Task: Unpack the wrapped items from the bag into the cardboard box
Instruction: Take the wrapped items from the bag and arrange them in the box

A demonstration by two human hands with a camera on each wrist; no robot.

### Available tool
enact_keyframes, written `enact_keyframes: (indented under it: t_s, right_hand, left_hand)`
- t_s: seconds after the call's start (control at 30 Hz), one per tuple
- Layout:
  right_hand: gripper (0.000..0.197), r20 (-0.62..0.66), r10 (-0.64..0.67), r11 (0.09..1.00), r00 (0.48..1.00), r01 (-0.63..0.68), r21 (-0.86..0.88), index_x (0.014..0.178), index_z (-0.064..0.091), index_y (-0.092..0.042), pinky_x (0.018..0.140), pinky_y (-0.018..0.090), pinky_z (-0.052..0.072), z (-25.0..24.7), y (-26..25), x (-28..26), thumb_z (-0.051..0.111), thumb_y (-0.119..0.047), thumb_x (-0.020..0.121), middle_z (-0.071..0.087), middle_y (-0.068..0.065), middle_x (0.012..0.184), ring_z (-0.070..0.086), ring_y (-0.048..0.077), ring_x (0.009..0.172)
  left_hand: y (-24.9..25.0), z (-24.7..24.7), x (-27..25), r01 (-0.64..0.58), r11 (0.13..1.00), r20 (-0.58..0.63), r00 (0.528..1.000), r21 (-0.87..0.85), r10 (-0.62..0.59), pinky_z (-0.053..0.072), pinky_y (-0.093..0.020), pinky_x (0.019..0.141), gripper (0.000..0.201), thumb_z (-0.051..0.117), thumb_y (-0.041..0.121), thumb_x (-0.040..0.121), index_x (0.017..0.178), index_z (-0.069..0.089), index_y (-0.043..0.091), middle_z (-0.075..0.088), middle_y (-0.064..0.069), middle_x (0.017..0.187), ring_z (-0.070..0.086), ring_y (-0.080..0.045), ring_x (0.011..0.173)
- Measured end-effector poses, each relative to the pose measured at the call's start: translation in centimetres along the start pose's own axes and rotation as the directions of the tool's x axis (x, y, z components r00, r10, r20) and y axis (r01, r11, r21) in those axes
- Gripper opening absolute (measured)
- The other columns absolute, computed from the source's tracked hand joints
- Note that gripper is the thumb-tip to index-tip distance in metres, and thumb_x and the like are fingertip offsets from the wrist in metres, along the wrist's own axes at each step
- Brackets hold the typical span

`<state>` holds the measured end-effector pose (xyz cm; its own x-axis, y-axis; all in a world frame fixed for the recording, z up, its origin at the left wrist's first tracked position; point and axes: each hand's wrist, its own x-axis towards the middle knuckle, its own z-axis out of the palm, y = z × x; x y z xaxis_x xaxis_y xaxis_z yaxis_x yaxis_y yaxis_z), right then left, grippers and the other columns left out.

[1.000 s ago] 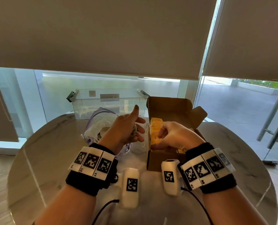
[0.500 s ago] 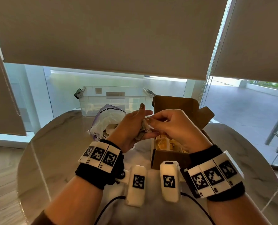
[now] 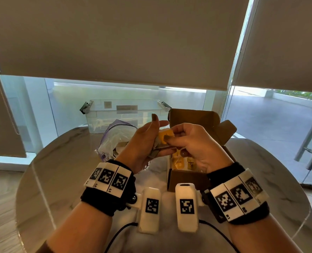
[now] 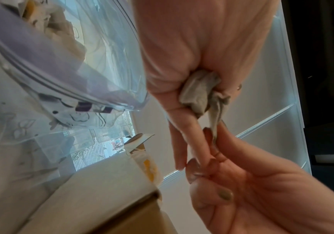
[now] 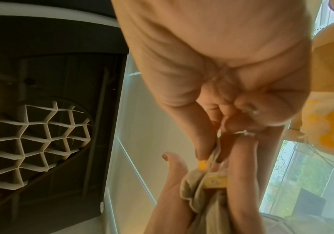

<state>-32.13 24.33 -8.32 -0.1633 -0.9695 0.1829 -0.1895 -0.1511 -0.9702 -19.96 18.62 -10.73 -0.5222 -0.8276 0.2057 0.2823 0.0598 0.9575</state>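
Above the gap between bag and box, my left hand [image 3: 155,139] grips a small yellow item [image 3: 165,137] partly covered in crumpled grey-beige wrapping paper [image 4: 200,90]. My right hand [image 3: 171,141] meets it from the right and pinches a strip of that wrapping [image 5: 214,152] between thumb and fingers; the yellow item [image 5: 216,182] shows just beyond. The open cardboard box [image 3: 188,178] stands under the right hand with several yellow pieces inside. The clear zip bag [image 3: 115,139], purple-edged, lies left of the box with more wrapped things in it.
A clear plastic bin [image 3: 126,114] stands at the back of the round marble table [image 3: 60,170]. Honeycomb paper [image 5: 21,134] shows in the right wrist view. The box's lid flaps [image 3: 224,128] stand up behind my hands. Windows and blinds lie beyond.
My right hand left a yellow piece in the box and came up to the left hand. It has since pulled the wrapping back, and yellow now shows.
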Motion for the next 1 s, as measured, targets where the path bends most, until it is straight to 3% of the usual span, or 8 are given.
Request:
enact_keyframes:
  t_s: [0.1, 0.2, 0.37, 0.5, 0.6, 0.7, 0.8, 1.0]
  right_hand:
    - [0.01, -0.087, -0.056, 0.998, 0.995, 0.053, -0.039, 0.088, 0.066, -0.012, 0.05, 0.013, 0.048, -0.2, -0.1, 0.3, 0.065, -0.003, 0.083, 0.065, 0.004, 0.082, 0.062, 0.01, 0.07]
    - [0.01, -0.177, -0.088, 0.991, 0.98, 0.069, -0.112, 0.096, 0.068, -0.011, 0.05, 0.013, 0.045, -0.5, 0.1, 0.6, 0.064, -0.011, 0.087, 0.065, 0.005, 0.085, 0.057, 0.009, 0.071]
    - [0.01, -0.26, -0.146, 0.984, 0.955, 0.113, -0.136, 0.098, 0.064, -0.015, 0.051, 0.006, 0.045, -1.1, 0.3, 0.8, 0.059, -0.013, 0.09, 0.06, -0.005, 0.082, 0.056, 0.005, 0.073]
    - [0.017, -0.192, -0.123, 0.992, 0.974, 0.122, -0.021, 0.105, 0.063, -0.01, 0.051, 0.014, 0.048, -1.0, 0.2, 0.7, 0.059, -0.008, 0.089, 0.063, 0.003, 0.082, 0.056, 0.007, 0.062]
    - [0.02, -0.145, -0.067, 0.991, 0.987, 0.082, 0.104, 0.104, 0.063, -0.01, 0.057, 0.021, 0.051, -1.1, 0.4, 0.7, 0.063, -0.004, 0.085, 0.066, 0.008, 0.085, 0.061, 0.012, 0.068]
    - [0.01, -0.105, -0.038, 0.998, 0.994, 0.043, 0.037, 0.091, 0.066, -0.006, 0.056, 0.02, 0.052, -1.2, 0.7, 0.6, 0.063, 0.0, 0.084, 0.066, 0.008, 0.072, 0.064, 0.01, 0.06]
    - [0.015, -0.139, -0.05, 0.998, 0.989, 0.044, -0.04, 0.079, 0.065, -0.011, 0.054, 0.018, 0.054, -1.6, 0.7, 0.4, 0.062, 0.002, 0.085, 0.066, 0.007, 0.069, 0.065, 0.009, 0.054]
    - [0.01, -0.202, -0.032, 0.999, 0.979, 0.025, -0.039, 0.082, 0.064, -0.014, 0.055, 0.019, 0.056, -2.5, 0.4, 0.2, 0.063, -0.005, 0.086, 0.066, 0.007, 0.072, 0.064, 0.008, 0.054]
  left_hand:
    - [0.2, 0.1, -0.1, 0.01, 0.996, -0.018, 1.0, 0.084, -0.008, 0.056, -0.024, 0.055, 0.041, 0.036, 0.052, 0.087, 0.101, 0.062, 0.023, 0.073, -0.004, 0.086, 0.071, -0.018, 0.074]
    - [0.3, 0.1, -0.3, 0.022, 0.984, -0.053, 0.999, 0.176, -0.013, 0.035, -0.015, 0.039, 0.04, 0.04, 0.05, 0.091, 0.099, 0.062, 0.017, 0.066, 0.002, 0.067, 0.057, -0.009, 0.05]
    - [0.1, 0.0, -0.2, 0.007, 0.965, -0.098, 0.995, 0.264, 0.019, 0.031, -0.015, 0.04, 0.019, 0.054, 0.029, 0.093, 0.097, 0.064, 0.013, 0.07, -0.003, 0.085, 0.044, -0.005, 0.044]
    - [0.0, -0.3, -0.1, -0.047, 0.93, -0.108, 0.99, 0.365, 0.093, 0.035, -0.015, 0.04, 0.013, 0.057, 0.025, 0.091, 0.092, 0.063, 0.014, 0.059, 0.013, 0.052, 0.042, -0.001, 0.041]
    - [0.1, -0.4, 0.0, -0.06, 0.925, -0.114, 0.987, 0.376, 0.11, 0.035, -0.014, 0.039, 0.013, 0.057, 0.024, 0.092, 0.092, 0.062, 0.012, 0.056, 0.015, 0.047, 0.041, 0.0, 0.038]
    - [0.0, -0.1, 0.0, -0.037, 0.912, -0.085, 0.993, 0.409, 0.078, 0.034, -0.014, 0.038, 0.01, 0.061, 0.025, 0.089, 0.089, 0.06, 0.015, 0.057, 0.011, 0.048, 0.039, 0.001, 0.037]
    - [-0.4, -0.2, 0.2, 0.027, 0.88, -0.061, 0.998, 0.474, 0.002, 0.037, -0.014, 0.04, 0.013, 0.06, 0.032, 0.087, 0.094, 0.057, 0.02, 0.063, 0.005, 0.067, 0.043, -0.001, 0.04]
    - [-0.9, -0.7, 0.2, 0.169, 0.809, 0.035, 0.973, 0.563, -0.228, 0.035, -0.014, 0.04, 0.019, 0.064, 0.029, 0.085, 0.1, 0.058, 0.019, 0.061, 0.0, 0.071, 0.042, -0.001, 0.041]
